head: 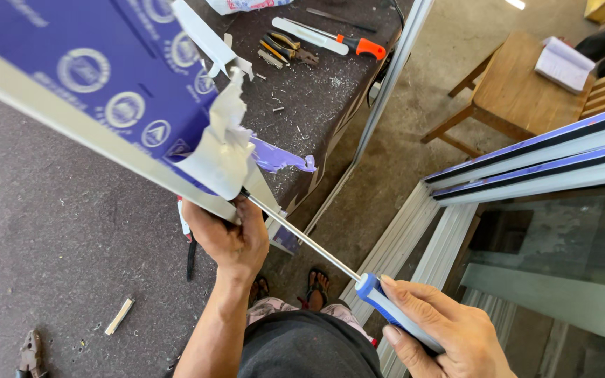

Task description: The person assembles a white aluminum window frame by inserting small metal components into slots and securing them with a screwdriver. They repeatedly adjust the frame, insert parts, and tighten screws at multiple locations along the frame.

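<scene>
Right now the biggest thing in view is the workbench (57,231) — a dark felt-like top littered with shavings — and lying across it, running up to the left, a long aluminium profile (71,140) wrapped in blue film (106,63) that is torn and peeling at the near end. Off to the right stand more profiles (526,164) in the same blue wrap, leaning over a concrete floor, with a wooden stool (519,91) and a notebook (563,64) beyond.

The left hand (229,238) is wrapped tight around the near end of the profile, fingers curled under it, steadying it at the bench edge. The right hand (442,332) is closed round the blue-and-white handle of a screwdriver (316,245), whose steel shaft runs up and left to the profile's end, just by the left hand. The tip is hidden behind the torn film and the thumb, so I cannot tell whether it sits in a screw.

My reading: a screw is being driven or backed out at the profile's end. The next move seems to want the shaft kept straight in line with the end and firm pressure — a slip would send the tip toward the left hand.

Smaller things: an orange-handled tool (344,42) and pliers (285,49) at the far side, a short metal offcut (119,316), another pair of pliers (31,353) at the near left.
</scene>
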Tool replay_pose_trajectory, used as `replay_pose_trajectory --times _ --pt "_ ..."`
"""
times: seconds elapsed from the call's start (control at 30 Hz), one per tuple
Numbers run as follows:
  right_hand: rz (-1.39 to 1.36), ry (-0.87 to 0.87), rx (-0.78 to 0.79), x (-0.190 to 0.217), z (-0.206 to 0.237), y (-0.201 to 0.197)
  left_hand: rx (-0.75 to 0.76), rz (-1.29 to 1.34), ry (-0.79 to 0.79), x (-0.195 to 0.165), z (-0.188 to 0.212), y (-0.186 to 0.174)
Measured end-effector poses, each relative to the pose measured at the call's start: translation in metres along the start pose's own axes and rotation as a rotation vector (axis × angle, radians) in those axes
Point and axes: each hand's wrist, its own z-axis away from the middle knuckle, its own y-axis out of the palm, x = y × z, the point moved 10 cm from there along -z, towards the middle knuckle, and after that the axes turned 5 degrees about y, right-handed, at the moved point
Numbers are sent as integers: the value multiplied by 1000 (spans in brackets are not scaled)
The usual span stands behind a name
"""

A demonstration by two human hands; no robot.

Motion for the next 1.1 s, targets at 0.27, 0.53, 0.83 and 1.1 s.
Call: replay_pose_trajectory --times 0.27,0.53,0.83,1.1 --pt "-13 53 3 -4 -2 -6 -12 154 -73 4 7 5" --pt "59 71 12 -7 5 -6 -9 145 -43 2 5 5" --pt "-221 324 227 -25 3 -3 16 70 6 -7 4 5" --pt "-479 739 476 -67 34 5 17 119 -12 -3 7 7"
